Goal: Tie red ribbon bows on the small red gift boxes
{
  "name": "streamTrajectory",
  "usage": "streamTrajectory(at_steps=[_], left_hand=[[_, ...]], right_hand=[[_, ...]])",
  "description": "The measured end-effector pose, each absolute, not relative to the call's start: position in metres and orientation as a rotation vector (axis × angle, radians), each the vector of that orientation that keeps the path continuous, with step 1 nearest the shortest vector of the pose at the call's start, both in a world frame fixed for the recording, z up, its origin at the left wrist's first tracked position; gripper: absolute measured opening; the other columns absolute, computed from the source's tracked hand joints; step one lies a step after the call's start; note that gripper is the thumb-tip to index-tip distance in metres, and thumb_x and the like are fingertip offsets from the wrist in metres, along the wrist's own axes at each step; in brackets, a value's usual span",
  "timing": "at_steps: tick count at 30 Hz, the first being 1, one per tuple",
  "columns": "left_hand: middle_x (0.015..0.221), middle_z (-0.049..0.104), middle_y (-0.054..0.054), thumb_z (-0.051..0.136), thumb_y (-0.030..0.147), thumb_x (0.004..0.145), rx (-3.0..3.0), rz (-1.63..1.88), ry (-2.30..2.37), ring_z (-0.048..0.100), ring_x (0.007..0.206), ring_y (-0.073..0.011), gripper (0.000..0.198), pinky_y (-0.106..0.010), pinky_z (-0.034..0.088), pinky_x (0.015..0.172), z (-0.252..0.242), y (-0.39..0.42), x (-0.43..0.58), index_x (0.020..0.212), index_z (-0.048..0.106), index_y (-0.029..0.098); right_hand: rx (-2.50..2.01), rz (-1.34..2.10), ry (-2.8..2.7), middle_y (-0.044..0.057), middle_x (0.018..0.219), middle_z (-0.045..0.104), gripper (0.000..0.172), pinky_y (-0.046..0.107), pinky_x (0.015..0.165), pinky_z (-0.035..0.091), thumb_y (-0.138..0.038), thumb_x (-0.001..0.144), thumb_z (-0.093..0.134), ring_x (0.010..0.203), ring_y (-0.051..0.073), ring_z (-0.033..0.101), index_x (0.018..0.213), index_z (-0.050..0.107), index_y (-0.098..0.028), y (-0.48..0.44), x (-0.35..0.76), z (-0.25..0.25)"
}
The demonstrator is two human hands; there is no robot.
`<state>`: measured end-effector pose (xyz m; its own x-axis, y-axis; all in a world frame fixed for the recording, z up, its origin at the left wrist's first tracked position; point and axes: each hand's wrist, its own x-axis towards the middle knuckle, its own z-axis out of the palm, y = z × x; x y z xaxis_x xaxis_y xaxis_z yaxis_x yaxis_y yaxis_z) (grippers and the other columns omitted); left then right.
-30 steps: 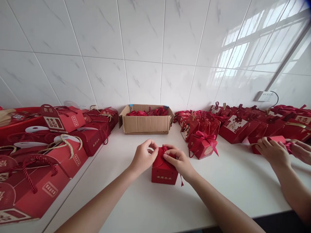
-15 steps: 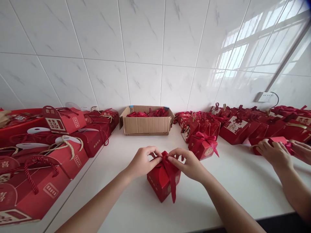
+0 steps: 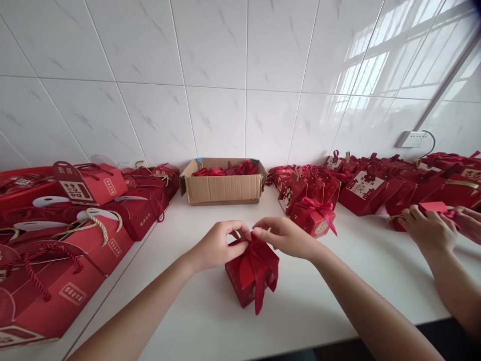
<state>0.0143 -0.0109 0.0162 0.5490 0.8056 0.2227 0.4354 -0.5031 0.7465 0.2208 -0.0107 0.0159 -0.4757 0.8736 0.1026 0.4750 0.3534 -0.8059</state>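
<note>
A small red gift box [image 3: 239,279] stands on the white table in front of me, with a dark red satin ribbon [image 3: 260,273] on top and its tails hanging down the near side. My left hand [image 3: 218,245] pinches the ribbon at the top left of the box, thumb and fingers together. From the other side my right hand [image 3: 283,235] closes its thumb and fingers on the ribbon at the top. The fingertips nearly meet and hide part of the knot. Just beyond my right hand sits another red box with a pink bow [image 3: 314,216].
A cardboard box [image 3: 225,189] of red ribbons stands by the tiled wall. Large red handled boxes [image 3: 82,281] fill the left; more red boxes [image 3: 363,193] line the back right. At far right another person's hands [image 3: 430,228] handle a red box. A power strip [image 3: 411,139] is on the wall.
My right hand has moved in over the top of the box, its fingers now more closed. The ribbon tails have shifted, with a second tail showing at right. The view has tilted slightly.
</note>
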Motion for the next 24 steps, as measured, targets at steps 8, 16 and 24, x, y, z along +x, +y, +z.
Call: streamTrajectory(at_steps=[8,16,24], left_hand=[[0.081,0.064,0.001,0.051,0.020,0.077,2.211,0.609,1.100,0.056,0.080,-0.0154,0.012,-0.028,0.045,0.076,0.029,-0.012,0.015,0.080,0.062,0.020],[0.078,0.062,0.001,0.052,0.019,0.073,2.171,0.557,1.205,0.054,0.077,-0.0161,0.008,-0.029,0.044,0.074,0.026,-0.004,0.005,0.074,0.060,0.020],[0.074,0.054,0.002,0.045,0.017,0.075,2.142,0.511,1.109,0.048,0.073,-0.0141,0.011,-0.027,0.041,0.070,0.024,0.000,0.002,0.074,0.056,0.020]], right_hand=[[-0.803,0.871,-2.072,0.002,0.079,0.062,0.012,0.026,0.063,0.048,-0.023,0.084,0.057,0.069,0.012,0.056,0.095,0.059,-0.018,-0.001,0.215,-0.005],[-0.523,0.387,-2.275,0.007,0.090,0.052,0.041,0.028,0.065,0.049,-0.004,0.087,0.040,0.080,0.015,0.053,0.109,0.067,-0.026,-0.003,0.221,-0.031],[-0.515,0.379,-2.266,0.005,0.087,0.045,0.047,0.028,0.063,0.048,0.002,0.082,0.040,0.077,0.014,0.047,0.101,0.072,-0.027,-0.006,0.220,-0.032]])
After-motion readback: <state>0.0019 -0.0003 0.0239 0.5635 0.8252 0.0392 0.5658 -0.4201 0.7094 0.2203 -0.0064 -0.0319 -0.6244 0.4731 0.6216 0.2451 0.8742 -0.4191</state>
